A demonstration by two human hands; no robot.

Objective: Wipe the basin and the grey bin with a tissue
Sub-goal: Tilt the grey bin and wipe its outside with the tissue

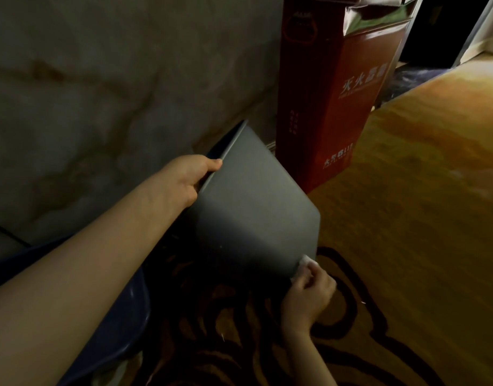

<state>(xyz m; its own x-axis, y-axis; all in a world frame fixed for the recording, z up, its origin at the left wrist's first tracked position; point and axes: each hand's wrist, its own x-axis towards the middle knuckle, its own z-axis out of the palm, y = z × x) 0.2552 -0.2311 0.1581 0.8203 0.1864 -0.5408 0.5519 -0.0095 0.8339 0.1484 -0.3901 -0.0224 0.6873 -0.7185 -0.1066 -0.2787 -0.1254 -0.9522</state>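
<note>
The grey bin [253, 199] is tilted, its open rim turned up and to the left toward the wall and its base toward me. My left hand [188, 176] grips the rim at the upper left. My right hand [309, 293] is closed on a white tissue [306, 261] and presses it against the bin's lower right corner, near the base. A dark blue basin [128, 324] lies at the lower left, mostly hidden under my left forearm.
A tall red cardboard box [331, 101] with white lettering stands just behind the bin against the marbled wall [100, 93]. The floor is patterned carpet [406, 218], orange to the right and dark-swirled below. A small white scrap [363, 302] lies on the carpet.
</note>
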